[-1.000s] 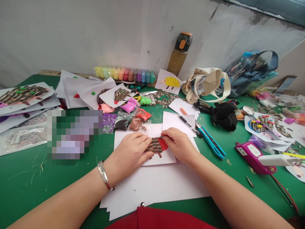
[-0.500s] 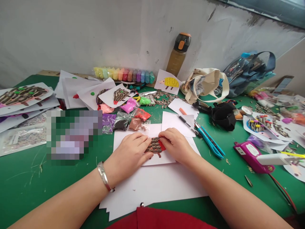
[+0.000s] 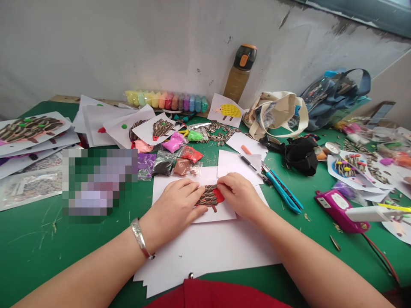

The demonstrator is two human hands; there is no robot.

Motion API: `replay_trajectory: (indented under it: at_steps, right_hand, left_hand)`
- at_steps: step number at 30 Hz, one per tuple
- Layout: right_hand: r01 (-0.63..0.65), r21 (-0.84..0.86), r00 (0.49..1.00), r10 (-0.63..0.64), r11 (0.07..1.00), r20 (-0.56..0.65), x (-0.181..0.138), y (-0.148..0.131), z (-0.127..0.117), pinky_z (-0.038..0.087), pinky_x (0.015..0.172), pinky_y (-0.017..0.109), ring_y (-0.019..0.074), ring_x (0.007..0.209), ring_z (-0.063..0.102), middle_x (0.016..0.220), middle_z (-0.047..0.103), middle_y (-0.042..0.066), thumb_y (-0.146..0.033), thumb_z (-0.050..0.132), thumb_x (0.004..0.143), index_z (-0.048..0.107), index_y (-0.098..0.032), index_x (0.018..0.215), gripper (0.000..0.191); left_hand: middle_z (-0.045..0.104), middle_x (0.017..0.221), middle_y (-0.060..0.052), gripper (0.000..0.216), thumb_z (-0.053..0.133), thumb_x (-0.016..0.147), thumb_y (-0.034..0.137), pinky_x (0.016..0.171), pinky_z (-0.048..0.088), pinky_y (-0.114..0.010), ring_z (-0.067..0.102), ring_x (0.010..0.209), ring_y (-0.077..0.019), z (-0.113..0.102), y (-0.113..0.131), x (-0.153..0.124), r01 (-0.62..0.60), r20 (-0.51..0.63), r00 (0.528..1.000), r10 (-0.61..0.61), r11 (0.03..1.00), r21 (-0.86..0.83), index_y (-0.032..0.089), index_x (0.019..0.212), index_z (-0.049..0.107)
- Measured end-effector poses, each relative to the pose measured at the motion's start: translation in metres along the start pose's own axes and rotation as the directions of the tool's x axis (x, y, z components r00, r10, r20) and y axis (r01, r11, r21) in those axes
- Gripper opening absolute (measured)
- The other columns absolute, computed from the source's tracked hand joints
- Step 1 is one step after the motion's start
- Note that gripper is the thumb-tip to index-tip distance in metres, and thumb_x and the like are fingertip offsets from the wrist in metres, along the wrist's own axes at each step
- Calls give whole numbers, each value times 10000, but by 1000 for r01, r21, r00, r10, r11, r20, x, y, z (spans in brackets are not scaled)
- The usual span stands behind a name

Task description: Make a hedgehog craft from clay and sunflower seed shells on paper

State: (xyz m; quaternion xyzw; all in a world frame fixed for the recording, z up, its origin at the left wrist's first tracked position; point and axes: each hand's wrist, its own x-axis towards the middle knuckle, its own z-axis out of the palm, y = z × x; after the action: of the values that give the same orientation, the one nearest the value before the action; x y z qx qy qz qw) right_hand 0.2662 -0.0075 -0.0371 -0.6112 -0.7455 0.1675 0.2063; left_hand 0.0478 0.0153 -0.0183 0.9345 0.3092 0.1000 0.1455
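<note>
Under my hands lies a white card with a hedgehog picture (image 3: 208,197), its body covered in rows of striped sunflower seeds, with a red head end and a small brown foot. My left hand (image 3: 180,199) rests with fingers spread over the left part of the picture, steadying the card. At its upper right edge, my right hand (image 3: 239,190) is bent in a pinch, the fingertips on a sunflower seed (image 3: 212,187) beside the red part. The thumb side of this hand is partly hidden. Larger white sheets (image 3: 205,252) lie beneath the card.
Small bags of coloured clay (image 3: 163,162) sit behind my left hand, with loose sunflower seeds (image 3: 221,133) farther back. A blue utility knife (image 3: 284,190) and pens lie to the right, near a magenta device (image 3: 342,209). Finished seed pictures (image 3: 32,128) are stacked at left.
My right hand has shifted slightly right and its fingers have lifted a little, showing more of the red part and the upper seeds. My left hand stays nearly still.
</note>
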Motion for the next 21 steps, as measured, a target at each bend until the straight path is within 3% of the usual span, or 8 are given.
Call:
replay_trajectory:
  at_steps: [10, 16, 21]
  right_hand:
    - [4, -27, 1000, -5, 1000, -11, 1, 0, 5, 423, 720, 304, 192, 801, 548, 811, 621, 48, -122, 534, 905, 666, -185, 825, 167]
    - [-6, 54, 998, 9, 999, -61, 0, -2, -12, 454, 714, 286, 168, 786, 595, 833, 665, 35, -156, 526, 915, 696, -201, 888, 178]
    - [44, -210, 997, -55, 977, -46, 31, 4, -39, 455, 752, 308, 162, 738, 591, 817, 679, 15, -178, 469, 928, 710, -238, 873, 255]
  left_hand:
    - [646, 1115, -107, 306, 564, 955, 355, 954, 460, -463, 547, 1083, -287, 1, 0, -1, 15, 19, 1000, -15, 1000, 3, 138, 1166, 607]
    - [648, 1135, -99, 307, 574, 947, 343, 968, 450, -462, 547, 1092, -281, 1, 0, -3, 16, -24, 1000, -16, 999, -34, 147, 1183, 592]
    - [660, 1106, -96, 267, 558, 952, 326, 935, 461, -444, 567, 1059, -273, -2, -2, -5, 11, -29, 999, -13, 997, -70, 157, 1154, 598]
